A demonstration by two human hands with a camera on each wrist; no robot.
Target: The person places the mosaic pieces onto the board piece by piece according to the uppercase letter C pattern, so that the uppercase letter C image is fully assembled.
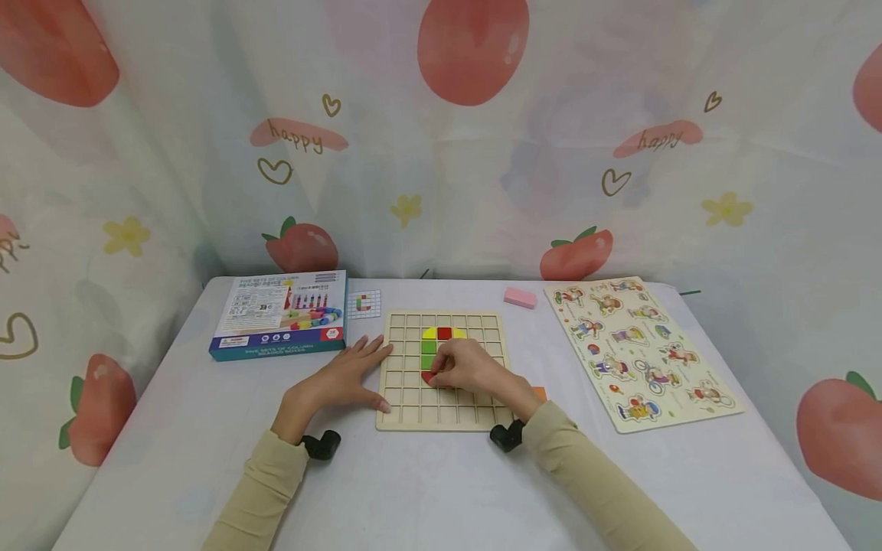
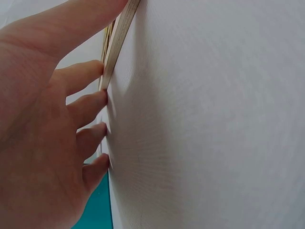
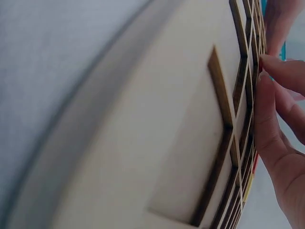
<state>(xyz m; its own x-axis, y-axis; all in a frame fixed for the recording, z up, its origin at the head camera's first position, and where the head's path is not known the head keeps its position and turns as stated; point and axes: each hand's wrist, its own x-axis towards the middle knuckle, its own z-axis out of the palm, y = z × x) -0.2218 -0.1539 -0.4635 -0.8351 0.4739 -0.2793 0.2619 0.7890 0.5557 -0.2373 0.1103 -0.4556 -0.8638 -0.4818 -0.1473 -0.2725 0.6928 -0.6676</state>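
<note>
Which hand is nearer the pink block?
Right. Right hand is over the grid board, below-left of the pink block in head view; left hand is farther left, at the board's edge.

White fabric backdrop, red fruit prints, spanning 9 through 12 to 3 o'clock; flat white tabletop at 6; diffuse light.

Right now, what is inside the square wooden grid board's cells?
The square wooden grid board holds two yellow rounded pieces, a red square and two green squares. The right hand pinches a red rounded piece; cells beneath that hand are covered, contents unseen.
</note>
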